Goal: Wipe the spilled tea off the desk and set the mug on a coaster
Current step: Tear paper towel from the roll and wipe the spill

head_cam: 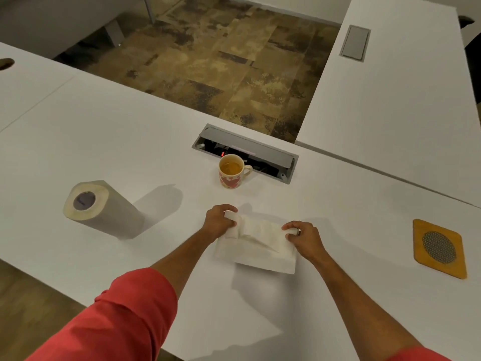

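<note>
Left hand (pixel 220 222) is closing its fingers around the left end of a folded white paper towel (pixel 260 242), with the end rolled up over the fingertips. Right hand (pixel 304 237) is pinching the towel's right end between thumb and curled fingers (a ring is showing on one finger). Both grips are tight on the paper; the middle of the towel is sagging in a crease between them, and its lower edge is lying on the white desk (pixel 104 142).

Mug (pixel 232 171), heart-patterned and holding brown tea, is standing upright just beyond the hands, handle pointing right, near the front edge of an open grey cable hatch (pixel 263 149). Coaster (pixel 439 248), orange with a grey patterned oval, is lying well apart from the mug on the right. Paper towel roll (pixel 96 208) is standing upright on the left, well apart from the hands. No spill can be made out on the desk surface. Red sleeves (pixel 125 316) are rolled above the forearms.
</note>
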